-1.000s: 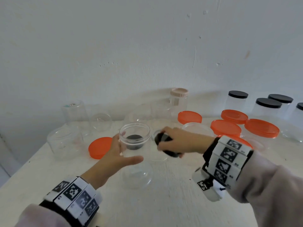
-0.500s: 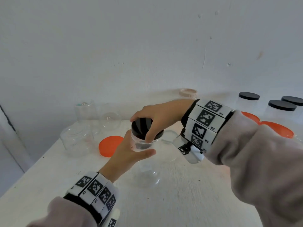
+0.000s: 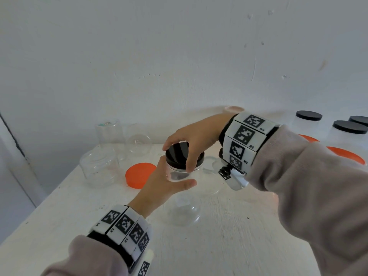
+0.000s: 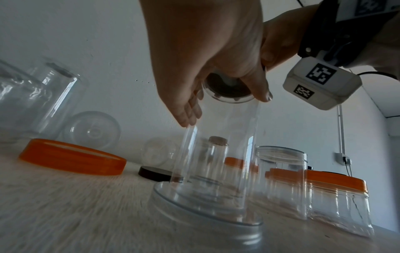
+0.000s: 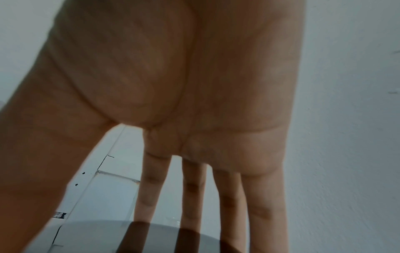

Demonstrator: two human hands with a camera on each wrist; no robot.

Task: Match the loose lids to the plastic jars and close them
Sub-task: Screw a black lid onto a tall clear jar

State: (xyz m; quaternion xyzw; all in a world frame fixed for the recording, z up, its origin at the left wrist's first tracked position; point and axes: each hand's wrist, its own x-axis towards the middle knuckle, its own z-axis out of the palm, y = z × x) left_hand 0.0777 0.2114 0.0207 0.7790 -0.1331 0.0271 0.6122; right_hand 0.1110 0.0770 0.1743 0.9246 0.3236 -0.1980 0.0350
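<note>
Black plastic, the lid point(image 3: 184, 154) sits flat on the mouth of the clear jar point(image 3: 184, 188), capped from above by the right hand point(image 3: 196, 139), whose thumb and fingers curl down round its rim. Directly beneath that grip, the left hand point(image 3: 165, 183) wraps the jar's upper wall. The jar stands upright on the white table point(image 3: 229, 242), mouth upward, its long axis vertical and in line with the lid, so closing should be a twist about that axis. An orange lid point(image 3: 140, 174) lies just to the left.
</note>
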